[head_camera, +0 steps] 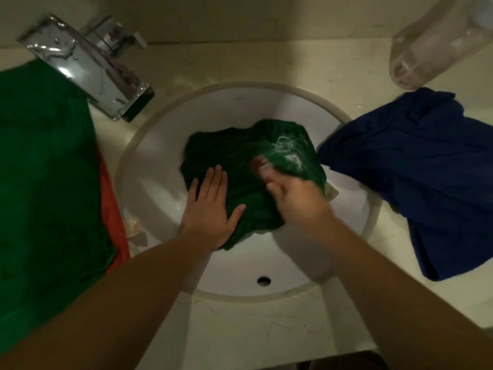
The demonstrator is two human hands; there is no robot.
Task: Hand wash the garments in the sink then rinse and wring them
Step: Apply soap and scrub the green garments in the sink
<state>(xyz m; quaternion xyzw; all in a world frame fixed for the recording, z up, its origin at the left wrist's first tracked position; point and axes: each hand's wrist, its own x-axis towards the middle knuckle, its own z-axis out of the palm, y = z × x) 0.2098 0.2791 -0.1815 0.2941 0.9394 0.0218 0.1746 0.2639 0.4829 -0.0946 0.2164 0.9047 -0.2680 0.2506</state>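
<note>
Well inside sink rim [127, 156]: green garment [229, 156].

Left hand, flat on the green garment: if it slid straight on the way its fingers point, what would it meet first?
More of the dark green garment ahead of the left hand, then probably the far white wall of the sink; the faucet sits well left of that line.
</note>
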